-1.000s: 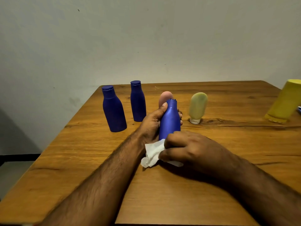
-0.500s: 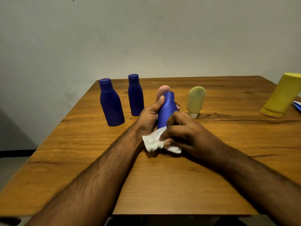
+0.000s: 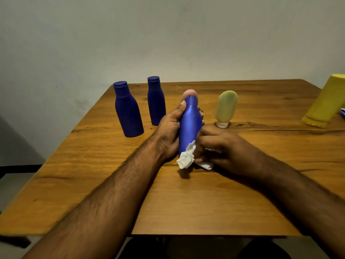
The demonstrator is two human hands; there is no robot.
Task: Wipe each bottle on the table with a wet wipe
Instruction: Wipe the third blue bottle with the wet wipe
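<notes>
My left hand [image 3: 170, 130] grips a lighter blue bottle [image 3: 189, 124] upright at the table's middle, thumb near its neck. My right hand [image 3: 222, 148] pinches a crumpled white wet wipe [image 3: 186, 157] against the bottle's lower right side. Two dark blue bottles [image 3: 127, 113] [image 3: 155, 101] stand to the left. A pink tube [image 3: 189, 93] peeks out behind the held bottle. A pale green tube [image 3: 225, 107] stands on its cap to the right.
The wooden table [image 3: 205, 202] ends near my body and drops off on the left side. A tilted yellow bottle [image 3: 325, 105] stands at the far right edge, with a bit of something blue behind it. A plain wall rises behind.
My right hand with the wipe has slid from the bottle's front round to its lower right side. The left hand keeps its grip on the bottle.
</notes>
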